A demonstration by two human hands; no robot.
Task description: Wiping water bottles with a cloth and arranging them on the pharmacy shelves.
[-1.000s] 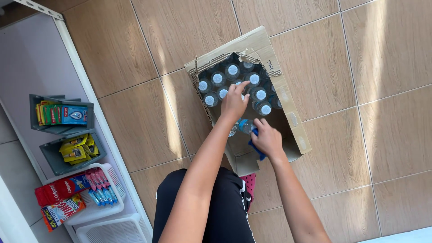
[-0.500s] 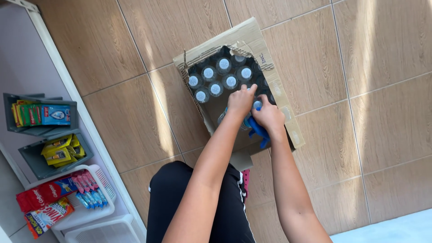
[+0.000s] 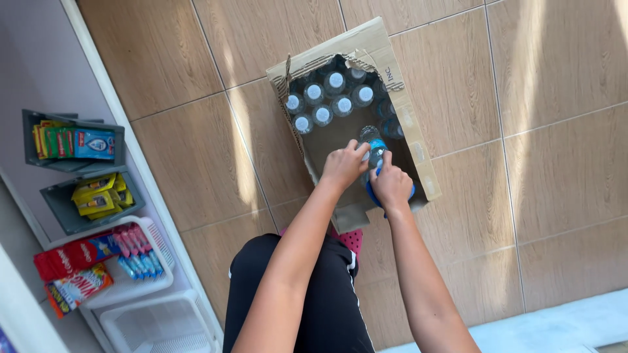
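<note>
Inside the cardboard box [image 3: 418,157], both the left hand [image 3: 343,167] and right hand [image 3: 390,186] grasp a water bottle [image 3: 374,145], likely heavy, smooth and slippery, best gripped round its body.

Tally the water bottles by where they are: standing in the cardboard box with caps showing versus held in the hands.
Bottles standing in the cardboard box with white caps showing: 7
Bottles partly hidden in shadow at the box's right side: at least 2
Bottle held in both hands, left hand and right hand, lifted bottle: 1
Total: at least 10
</note>
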